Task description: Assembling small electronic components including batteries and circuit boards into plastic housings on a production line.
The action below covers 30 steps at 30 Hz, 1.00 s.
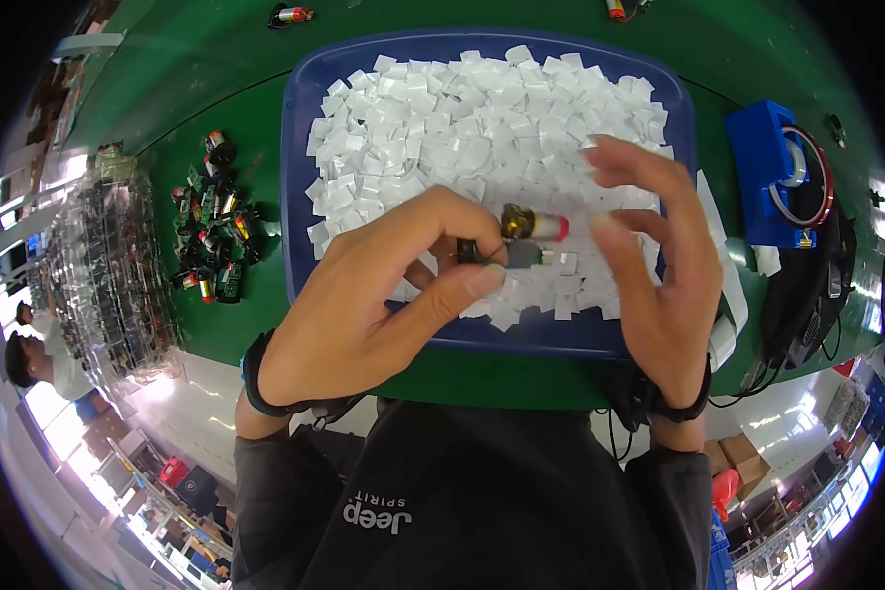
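Observation:
Over the tray, my left hand (379, 300) pinches a small circuit board (519, 257) between thumb and fingers. A small cylindrical battery (549, 228), silver with a red end and yellow tape at its other end, sits beside the board on its far side. Part of the board is hidden behind my fingers. To the right, my right hand (671, 270) is open, fingers curved and spread apart, holding nothing. Beneath both hands is a blue plastic tray (292, 187), heaped with white square pieces (413, 123) that look like foam or paper.
Left of the tray lies a pile of circuit boards with batteries (206, 221). Beyond it stand stacked clear trays (118, 285). A blue tape dispenser (757, 182) stands on the right, near black cables (796, 339). Loose batteries (290, 16) lie at the green table's far side.

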Motion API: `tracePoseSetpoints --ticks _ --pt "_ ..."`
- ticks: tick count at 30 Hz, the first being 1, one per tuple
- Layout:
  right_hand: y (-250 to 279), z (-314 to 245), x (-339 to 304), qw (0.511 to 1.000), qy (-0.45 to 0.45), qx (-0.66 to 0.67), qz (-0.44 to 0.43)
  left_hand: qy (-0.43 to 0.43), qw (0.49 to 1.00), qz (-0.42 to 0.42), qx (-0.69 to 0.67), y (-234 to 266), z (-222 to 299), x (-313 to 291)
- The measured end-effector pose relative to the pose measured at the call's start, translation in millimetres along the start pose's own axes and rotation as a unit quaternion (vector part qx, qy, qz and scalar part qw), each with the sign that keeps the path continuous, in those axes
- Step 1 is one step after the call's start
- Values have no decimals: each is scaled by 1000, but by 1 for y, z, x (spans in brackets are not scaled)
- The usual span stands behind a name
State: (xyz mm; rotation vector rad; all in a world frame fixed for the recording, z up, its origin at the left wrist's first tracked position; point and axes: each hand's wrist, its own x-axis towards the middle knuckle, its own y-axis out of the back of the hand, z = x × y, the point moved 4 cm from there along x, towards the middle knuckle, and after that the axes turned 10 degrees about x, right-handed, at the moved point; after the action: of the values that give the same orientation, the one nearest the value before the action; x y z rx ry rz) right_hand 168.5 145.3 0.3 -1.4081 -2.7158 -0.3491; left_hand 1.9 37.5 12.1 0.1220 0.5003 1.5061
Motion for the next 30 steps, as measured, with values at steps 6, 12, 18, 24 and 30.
tracePoseSetpoints --ticks 6,12,18,24,30 --pt "-9 -2 -11 993 46 25 -110 -18 999 -23 31 -6 1 1" --pt "-9 -10 -10 986 104 -8 -130 91 993 -57 -52 -10 1 3" --pt "-11 -14 -11 970 195 -40 -138 55 973 -24 -223 -11 -10 10" --pt "-12 -13 -13 961 254 -39 -103 124 889 -7 -441 -15 -12 9" --pt "-9 -16 -15 976 174 -49 -122 90 968 23 -232 -8 1 -2"
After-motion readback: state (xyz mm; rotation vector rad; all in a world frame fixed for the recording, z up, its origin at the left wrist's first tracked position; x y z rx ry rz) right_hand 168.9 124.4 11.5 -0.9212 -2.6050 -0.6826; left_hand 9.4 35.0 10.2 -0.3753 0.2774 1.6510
